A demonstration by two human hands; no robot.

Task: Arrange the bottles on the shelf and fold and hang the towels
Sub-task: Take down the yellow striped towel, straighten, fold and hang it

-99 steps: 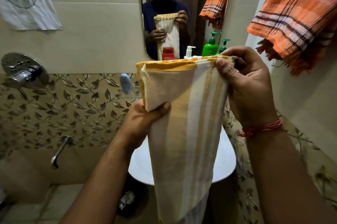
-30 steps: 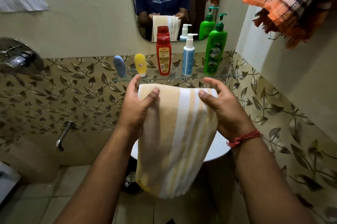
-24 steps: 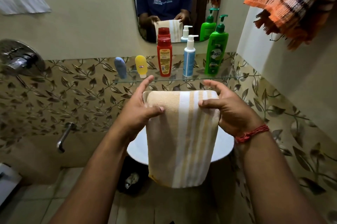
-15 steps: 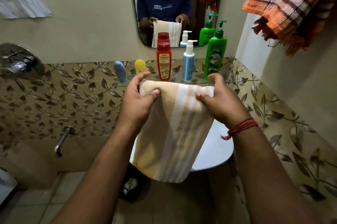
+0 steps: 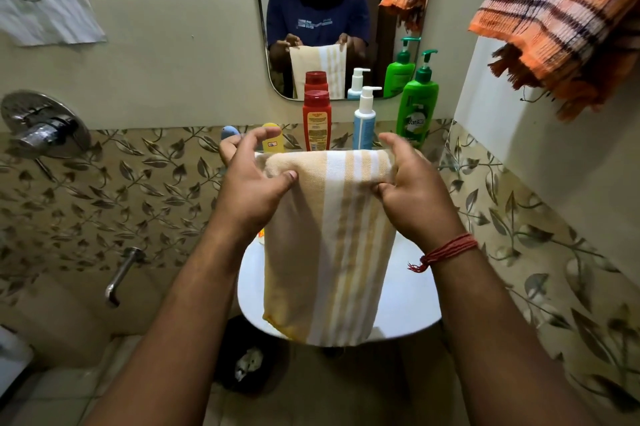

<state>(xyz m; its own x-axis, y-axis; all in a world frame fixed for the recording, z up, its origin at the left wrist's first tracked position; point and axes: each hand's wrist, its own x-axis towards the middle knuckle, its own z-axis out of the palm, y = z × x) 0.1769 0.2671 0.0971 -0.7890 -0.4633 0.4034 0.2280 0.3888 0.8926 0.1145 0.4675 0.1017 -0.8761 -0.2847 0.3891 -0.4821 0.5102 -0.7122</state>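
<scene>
Head view: the left hand (image 5: pixel 251 188) and right hand (image 5: pixel 412 190) each pinch a top corner of the folded yellow towel (image 5: pixel 329 245), thumbs in front, holding it up over the white basin (image 5: pixel 412 304). Behind it, bottles (image 5: pixel 363 117) stand on the shelf (image 5: pixel 446 162). An orange towel (image 5: pixel 561 16) hangs at upper right.

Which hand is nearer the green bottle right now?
Right. The right hand pinches the towel's right top corner just below and left of the green bottle; the left hand grips the opposite corner, beyond the red bottle.
</scene>
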